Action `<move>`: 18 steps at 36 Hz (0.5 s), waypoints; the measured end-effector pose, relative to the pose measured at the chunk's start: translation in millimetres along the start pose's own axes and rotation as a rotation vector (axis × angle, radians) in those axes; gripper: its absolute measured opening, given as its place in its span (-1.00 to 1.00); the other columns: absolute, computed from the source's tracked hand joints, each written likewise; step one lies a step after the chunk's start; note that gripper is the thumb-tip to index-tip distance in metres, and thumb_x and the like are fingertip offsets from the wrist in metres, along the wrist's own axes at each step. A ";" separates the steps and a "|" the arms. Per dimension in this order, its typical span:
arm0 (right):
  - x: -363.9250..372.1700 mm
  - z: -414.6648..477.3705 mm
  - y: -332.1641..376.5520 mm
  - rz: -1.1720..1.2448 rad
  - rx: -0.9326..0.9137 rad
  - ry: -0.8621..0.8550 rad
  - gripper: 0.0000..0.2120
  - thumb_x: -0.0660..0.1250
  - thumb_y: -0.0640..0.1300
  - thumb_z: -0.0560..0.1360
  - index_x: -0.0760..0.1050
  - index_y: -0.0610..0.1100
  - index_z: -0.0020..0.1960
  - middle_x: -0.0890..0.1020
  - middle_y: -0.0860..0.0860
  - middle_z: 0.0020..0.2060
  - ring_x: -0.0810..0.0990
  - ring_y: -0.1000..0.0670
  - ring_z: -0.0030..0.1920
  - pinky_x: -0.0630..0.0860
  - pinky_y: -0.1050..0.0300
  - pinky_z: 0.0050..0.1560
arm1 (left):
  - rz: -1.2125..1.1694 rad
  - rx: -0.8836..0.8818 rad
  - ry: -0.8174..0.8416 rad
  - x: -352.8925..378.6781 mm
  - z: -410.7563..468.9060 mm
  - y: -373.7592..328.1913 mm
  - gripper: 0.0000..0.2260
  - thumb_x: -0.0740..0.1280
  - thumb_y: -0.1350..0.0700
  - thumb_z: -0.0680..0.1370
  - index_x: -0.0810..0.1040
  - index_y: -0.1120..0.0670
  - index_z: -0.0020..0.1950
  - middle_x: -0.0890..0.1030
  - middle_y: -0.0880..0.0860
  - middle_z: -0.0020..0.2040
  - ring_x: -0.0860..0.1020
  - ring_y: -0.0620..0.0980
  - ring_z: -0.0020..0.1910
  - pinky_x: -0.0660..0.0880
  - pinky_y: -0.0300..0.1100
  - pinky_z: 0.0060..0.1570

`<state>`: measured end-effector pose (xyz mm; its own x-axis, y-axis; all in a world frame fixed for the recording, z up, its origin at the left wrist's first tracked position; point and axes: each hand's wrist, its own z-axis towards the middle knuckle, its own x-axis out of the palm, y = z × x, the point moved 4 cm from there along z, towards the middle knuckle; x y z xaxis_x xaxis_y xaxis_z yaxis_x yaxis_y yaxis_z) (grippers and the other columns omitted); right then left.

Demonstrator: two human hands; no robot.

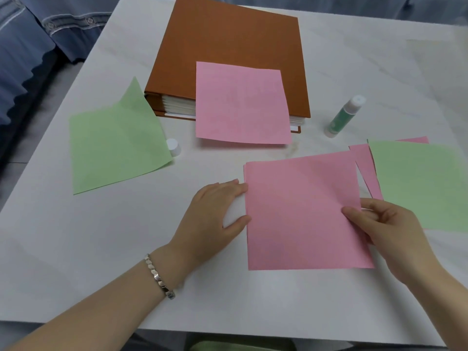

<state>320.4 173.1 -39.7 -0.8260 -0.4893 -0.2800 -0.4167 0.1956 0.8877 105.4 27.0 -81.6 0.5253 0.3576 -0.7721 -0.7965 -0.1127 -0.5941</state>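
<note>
Head cam, biggest stuff first: white table [76, 249], brown binder [228, 46] at the far middle, left green sheet [114, 143], then a spare pink sheet [240, 105] hanging off the binder's near edge. Near pink sheet [301, 211] lies flat, right of centre. Left hand [212, 219] has straight fingers against its left edge, right hand [395, 231] pinches its right edge, thumb on top. Glue stick [342, 117] stands right of the binder, white cap [173, 146] left.
</note>
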 end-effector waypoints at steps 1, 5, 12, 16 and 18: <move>-0.1 0.6 0.0 -0.005 -0.006 -0.001 -0.88 0.33 -0.28 0.47 0.58 -0.08 -0.14 0.60 0.12 -0.55 0.52 0.21 -0.52 0.45 0.42 -0.46 | 0.002 0.008 -0.004 0.8 -0.2 0.6 -0.55 0.26 -0.07 0.46 0.50 0.14 0.27 0.57 0.02 0.20 0.38 -0.11 0.26 0.11 -0.33 0.31; -0.5 3.0 -0.7 -0.031 -0.035 -0.003 -0.86 0.34 -0.28 0.46 0.59 -0.06 -0.12 0.57 0.14 -0.57 0.49 0.23 -0.53 0.44 0.44 -0.44 | 0.002 0.035 -0.020 3.0 -0.6 2.8 -0.57 0.26 -0.06 0.47 0.52 0.13 0.25 0.56 0.00 0.22 0.39 -0.10 0.29 0.22 -0.16 0.29; 1.7 7.6 0.9 -0.081 -0.090 -0.005 -0.81 0.34 -0.29 0.47 0.55 0.00 -0.18 0.55 0.18 -0.60 0.45 0.25 -0.57 0.35 0.48 -0.49 | 0.013 0.060 -0.027 4.3 0.2 3.8 -0.63 0.26 -0.06 0.48 0.59 0.12 0.17 0.56 0.02 0.23 0.41 -0.08 0.28 0.29 -0.06 0.26; 2.3 8.3 -0.1 -0.090 -0.099 -0.007 -0.82 0.34 -0.28 0.47 0.55 -0.01 -0.17 0.57 0.19 -0.58 0.46 0.27 -0.56 0.34 0.48 -0.50 | 0.013 0.062 -0.024 5.6 -0.5 5.7 -0.65 0.27 -0.05 0.48 0.60 0.12 0.15 0.57 0.03 0.23 0.45 -0.03 0.27 0.38 0.05 0.22; 2.3 8.4 -0.8 -0.092 -0.099 -0.007 -0.84 0.35 -0.28 0.47 0.56 -0.03 -0.16 0.58 0.19 -0.57 0.47 0.27 -0.55 0.34 0.48 -0.49 | 0.011 0.065 -0.024 6.2 -0.7 6.0 -0.66 0.27 -0.05 0.48 0.60 0.12 0.14 0.57 0.04 0.23 0.47 -0.01 0.27 0.41 0.10 0.20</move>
<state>315.7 179.0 -44.1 -0.7888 -0.4950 -0.3644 -0.4517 0.0648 0.8898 104.1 27.9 -90.1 0.5095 0.3785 -0.7727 -0.8206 -0.0563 -0.5687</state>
